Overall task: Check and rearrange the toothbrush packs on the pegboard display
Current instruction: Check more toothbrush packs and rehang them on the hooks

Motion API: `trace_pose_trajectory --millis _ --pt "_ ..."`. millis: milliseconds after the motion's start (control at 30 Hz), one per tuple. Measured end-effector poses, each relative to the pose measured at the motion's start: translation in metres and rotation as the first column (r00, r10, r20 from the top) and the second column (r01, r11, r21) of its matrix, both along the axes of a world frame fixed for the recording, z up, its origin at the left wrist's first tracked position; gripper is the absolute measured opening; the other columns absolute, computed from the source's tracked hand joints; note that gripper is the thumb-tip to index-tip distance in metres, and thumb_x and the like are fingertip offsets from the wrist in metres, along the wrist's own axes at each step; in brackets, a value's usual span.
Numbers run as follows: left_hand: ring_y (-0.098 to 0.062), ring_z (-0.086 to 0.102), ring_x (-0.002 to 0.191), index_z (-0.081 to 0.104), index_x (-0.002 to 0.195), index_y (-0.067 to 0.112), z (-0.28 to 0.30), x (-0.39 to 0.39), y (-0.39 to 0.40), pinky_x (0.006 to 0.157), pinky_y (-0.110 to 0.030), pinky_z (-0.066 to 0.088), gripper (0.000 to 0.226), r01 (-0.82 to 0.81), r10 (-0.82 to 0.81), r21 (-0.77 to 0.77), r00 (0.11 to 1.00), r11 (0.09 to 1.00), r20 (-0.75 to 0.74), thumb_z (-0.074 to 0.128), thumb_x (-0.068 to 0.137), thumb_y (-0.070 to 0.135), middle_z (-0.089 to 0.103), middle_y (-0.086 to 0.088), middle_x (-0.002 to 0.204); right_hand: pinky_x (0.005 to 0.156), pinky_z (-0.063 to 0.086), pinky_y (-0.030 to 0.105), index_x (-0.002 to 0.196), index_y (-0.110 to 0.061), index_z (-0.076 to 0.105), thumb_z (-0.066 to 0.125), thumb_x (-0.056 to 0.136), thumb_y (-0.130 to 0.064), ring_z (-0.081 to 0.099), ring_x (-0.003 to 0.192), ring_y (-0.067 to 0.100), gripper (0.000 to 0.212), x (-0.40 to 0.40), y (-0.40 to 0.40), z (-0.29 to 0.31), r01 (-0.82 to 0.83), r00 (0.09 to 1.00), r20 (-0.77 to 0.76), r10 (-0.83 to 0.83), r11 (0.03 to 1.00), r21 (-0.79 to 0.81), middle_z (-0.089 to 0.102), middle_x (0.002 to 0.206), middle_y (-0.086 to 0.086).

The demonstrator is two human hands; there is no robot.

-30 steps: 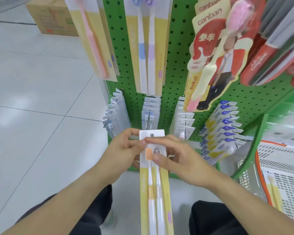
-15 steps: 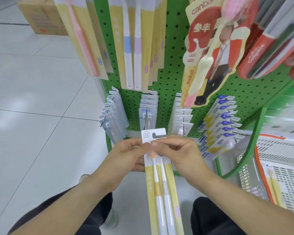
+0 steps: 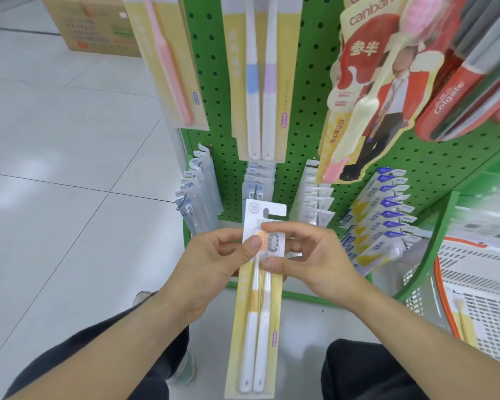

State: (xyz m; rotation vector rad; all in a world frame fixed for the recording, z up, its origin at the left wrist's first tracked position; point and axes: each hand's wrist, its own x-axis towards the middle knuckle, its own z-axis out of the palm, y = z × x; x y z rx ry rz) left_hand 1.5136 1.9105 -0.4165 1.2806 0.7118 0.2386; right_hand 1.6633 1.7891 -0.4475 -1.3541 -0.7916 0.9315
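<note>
Green pegboard (image 3: 306, 116) stands over pale tiled floor (image 3: 55, 168); cardboard box (image 3: 93, 27) far left. Twin toothbrush pack (image 3: 257, 307), yellow card, held in front of board's lower rows. Left hand (image 3: 217, 264) pinches pack at brush heads, thumb on front. Right hand (image 3: 309, 255) grips same spot from other side, fingers curled round card. Behind hands: clear packs (image 3: 198, 197) on hooks, blue-topped packs (image 3: 384, 215) right. Above: blue-and-lilac pack (image 3: 257, 82), canban pack (image 3: 373, 88), red Colgate packs (image 3: 468, 82). White basket (image 3: 479, 290) lower right.
</note>
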Motion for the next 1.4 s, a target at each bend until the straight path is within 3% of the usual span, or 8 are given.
trace_pose_trajectory --millis 233,400,600,900,1033,1133,1267,1400 --pt "-0.030 0.076 0.086 0.073 0.109 0.007 0.004 -0.007 0.014 0.074 -0.031 0.061 0.024 0.255 -0.252 0.024 0.962 0.967 -0.106 0.070 0.087 0.018 0.078 -0.016 0.093 0.069 0.062 0.049 0.109 -0.013 0.073 0.087 0.061 -0.005 0.072 0.092 0.027 0.051 -0.001 -0.001 0.000 0.079 0.996 -0.045 -0.078 0.997 0.025 0.077 0.106 0.010" --pt "-0.030 0.075 0.076 0.068 0.101 -0.004 0.001 -0.003 0.006 0.062 -0.031 0.059 0.023 0.135 -0.129 0.058 0.988 0.989 -0.088 0.071 0.089 0.015 0.077 -0.018 0.086 0.064 0.060 0.044 0.143 -0.033 0.042 0.088 0.058 -0.013 0.070 0.079 0.031 0.099 0.001 0.002 0.003 0.175 0.982 -0.070 -0.178 0.983 -0.051 0.070 0.096 0.022" --pt "-0.034 0.076 0.078 0.067 0.102 0.000 -0.003 0.000 0.000 0.067 -0.037 0.061 0.017 0.061 -0.055 0.076 0.995 0.995 -0.082 0.069 0.091 0.013 0.078 -0.015 0.087 0.064 0.062 0.036 0.112 0.007 0.066 0.077 0.076 -0.028 0.072 0.084 0.026 0.051 0.000 0.000 0.006 -0.086 0.988 -0.147 0.047 0.958 -0.272 0.073 0.103 0.023" --pt "-0.024 0.076 0.078 0.065 0.112 0.012 -0.005 0.002 0.005 0.061 -0.024 0.056 0.020 0.101 -0.084 0.147 0.990 0.984 -0.117 0.068 0.093 0.008 0.078 -0.002 0.096 0.063 0.060 0.037 0.100 0.004 0.064 0.079 0.081 -0.010 0.070 0.081 0.029 0.028 -0.001 0.000 0.003 -0.082 0.990 -0.133 0.047 0.958 -0.275 0.071 0.104 0.025" --pt "-0.024 0.075 0.072 0.067 0.110 0.011 -0.006 0.001 0.007 0.058 -0.025 0.055 0.021 0.065 -0.039 0.219 0.992 0.974 -0.123 0.072 0.090 0.008 0.078 -0.004 0.091 0.079 0.056 0.051 0.113 0.002 0.063 0.082 0.082 -0.018 0.069 0.091 0.035 0.041 0.001 0.000 0.001 -0.124 0.988 -0.122 0.094 0.954 -0.272 0.068 0.111 0.025" --pt "-0.019 0.073 0.068 0.067 0.111 0.009 -0.005 0.002 0.006 0.056 -0.021 0.053 0.020 0.027 -0.011 0.167 0.995 0.986 -0.097 0.069 0.091 0.006 0.078 -0.004 0.089 0.076 0.056 0.045 0.117 -0.002 0.064 0.081 0.082 -0.015 0.070 0.091 0.032 0.041 0.004 0.000 0.002 -0.165 0.983 -0.128 0.135 0.948 -0.272 0.071 0.110 0.021" --pt "-0.027 0.076 0.086 0.067 0.113 0.012 -0.006 0.003 0.004 0.070 -0.037 0.060 0.019 0.179 -0.162 0.106 0.975 0.978 -0.155 0.066 0.095 0.010 0.078 -0.006 0.099 0.078 0.057 0.051 0.113 -0.003 0.067 0.074 0.087 -0.004 0.071 0.087 0.032 0.027 0.006 -0.003 0.004 -0.083 0.987 -0.152 0.048 0.969 -0.234 0.075 0.105 0.015" --pt "-0.028 0.076 0.082 0.068 0.112 0.010 -0.008 0.004 0.000 0.067 -0.037 0.060 0.021 0.125 -0.100 0.158 0.982 0.979 -0.157 0.068 0.092 0.005 0.078 -0.005 0.096 0.080 0.058 0.051 0.118 -0.007 0.067 0.077 0.086 -0.011 0.071 0.097 0.038 0.034 0.012 -0.004 0.004 -0.161 0.983 -0.130 0.131 0.952 -0.259 0.072 0.112 0.016"
